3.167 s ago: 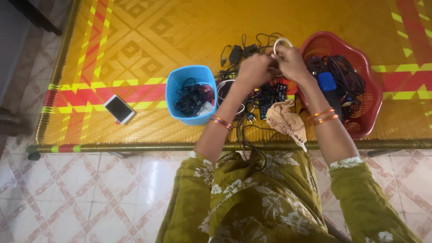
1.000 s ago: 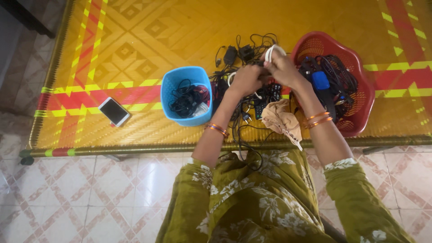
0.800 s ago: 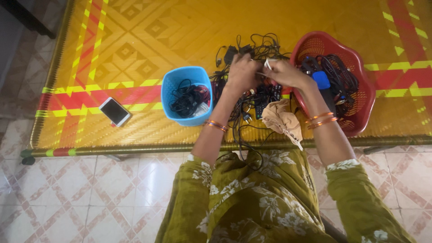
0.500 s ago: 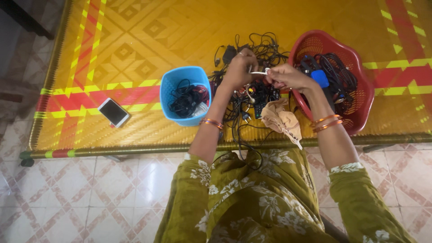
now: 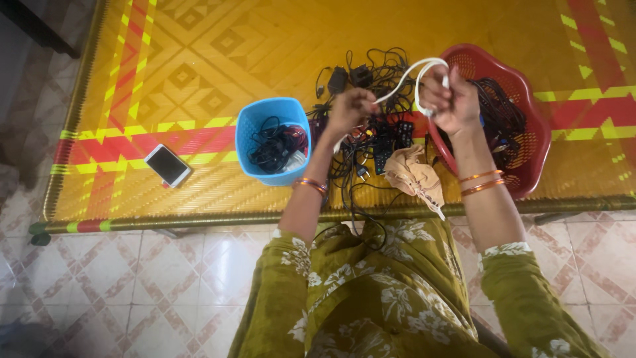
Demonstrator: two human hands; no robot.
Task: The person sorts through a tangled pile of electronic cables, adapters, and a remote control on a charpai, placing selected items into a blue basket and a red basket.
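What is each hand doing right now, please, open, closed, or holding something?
Left hand: closed, holding one end of the white cable.
Right hand: closed, holding the other end of the same cable, raised in front of the red basket.

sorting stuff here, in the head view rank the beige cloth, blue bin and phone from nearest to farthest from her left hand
1. Blue bin: just beside the left hand, on its left.
2. Beige cloth: below and to the right, at the mat's near edge.
3. Phone: far left on the mat.
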